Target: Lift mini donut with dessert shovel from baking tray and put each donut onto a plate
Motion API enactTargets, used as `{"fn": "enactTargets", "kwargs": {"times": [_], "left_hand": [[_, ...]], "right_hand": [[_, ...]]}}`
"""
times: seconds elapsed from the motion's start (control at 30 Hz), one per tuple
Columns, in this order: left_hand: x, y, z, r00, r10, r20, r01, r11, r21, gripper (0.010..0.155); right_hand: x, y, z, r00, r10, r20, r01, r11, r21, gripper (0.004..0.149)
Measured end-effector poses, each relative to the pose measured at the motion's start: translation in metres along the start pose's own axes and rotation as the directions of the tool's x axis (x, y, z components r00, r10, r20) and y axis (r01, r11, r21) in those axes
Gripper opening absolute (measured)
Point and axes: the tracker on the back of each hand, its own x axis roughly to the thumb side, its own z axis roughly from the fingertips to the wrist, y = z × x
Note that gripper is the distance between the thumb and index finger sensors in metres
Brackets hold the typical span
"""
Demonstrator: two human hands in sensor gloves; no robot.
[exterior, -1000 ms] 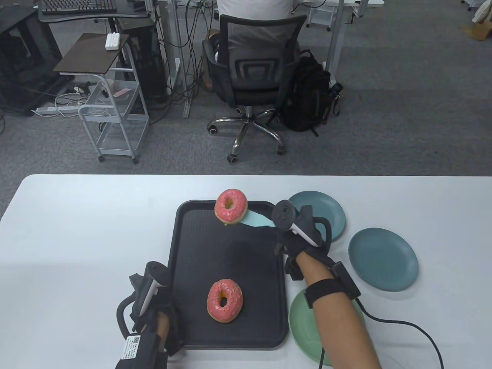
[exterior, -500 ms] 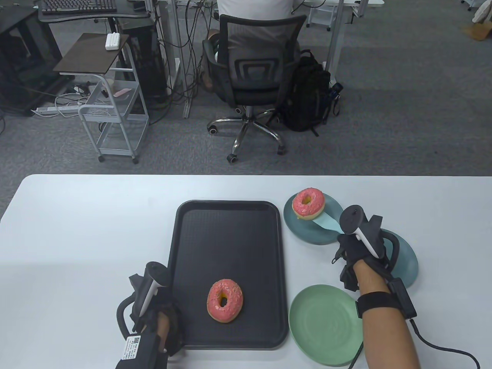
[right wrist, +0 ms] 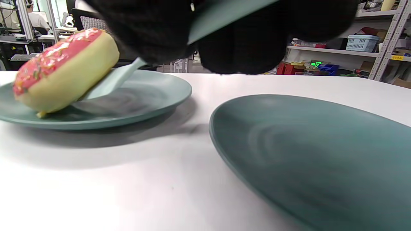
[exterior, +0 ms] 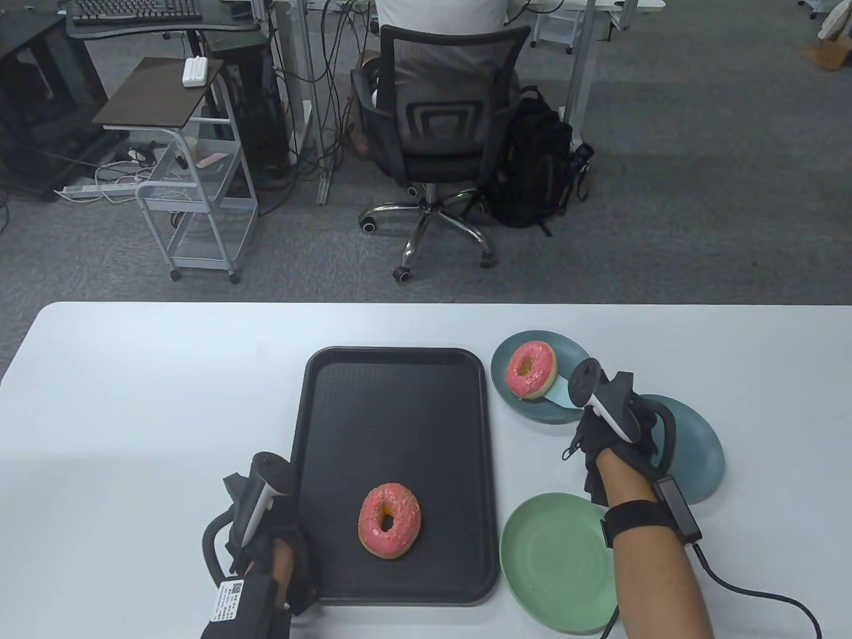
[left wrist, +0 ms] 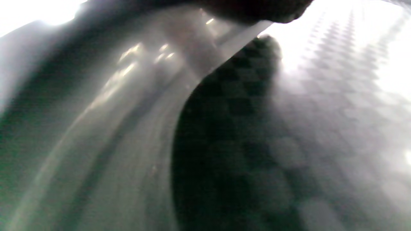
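My right hand grips the pale blue shovel, fingers curled round its handle in the right wrist view. Taking the black tray as my landmark: the shovel's blade lies over the dark teal plate just beyond the tray's far right corner, with one pink-iced donut tilted on it — the donut's low edge touches the plate. A second teal plate sits further right of the tray, and a light green plate lies beside the tray's near right corner. The other donut rests flat on the tray, near its front edge. My left hand rests at the tray's near left corner, its fingers on the rim — how they lie I cannot tell. A white label with a QR code on the left wrist strap is too small to read.
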Motion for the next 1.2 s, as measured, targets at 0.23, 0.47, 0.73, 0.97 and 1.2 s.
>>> {"fn": "enactTargets", "kwargs": {"times": [0.23,0.47,0.73,0.97,1.2], "left_hand": [[0.000,0.000,0.000,1.000,-0.001,0.001,0.001,1.000,0.000,0.063],[0.000,0.000,-0.001,1.000,-0.001,0.002,0.001,1.000,0.001,0.063],[0.000,0.000,-0.001,1.000,0.000,0.002,0.000,1.000,0.001,0.063],[0.000,0.000,-0.001,1.000,0.001,0.003,-0.001,1.000,-0.001,0.062],[0.000,0.000,-0.001,1.000,-0.003,0.001,0.003,1.000,0.003,0.063]], "right_hand": [[-0.006,-0.015,0.003,0.996,0.005,-0.090,-0.014,0.995,-0.098,0.055],[-0.019,-0.016,0.004,0.985,0.036,-0.167,-0.057,0.991,-0.123,0.055],[-0.035,-0.006,0.002,0.975,0.062,-0.213,-0.084,0.992,-0.096,0.055],[-0.052,-0.020,0.008,0.976,-0.114,-0.186,0.088,0.986,-0.141,0.055],[-0.031,-0.043,0.050,0.965,-0.215,0.150,0.228,0.970,-0.078,0.054]]}}
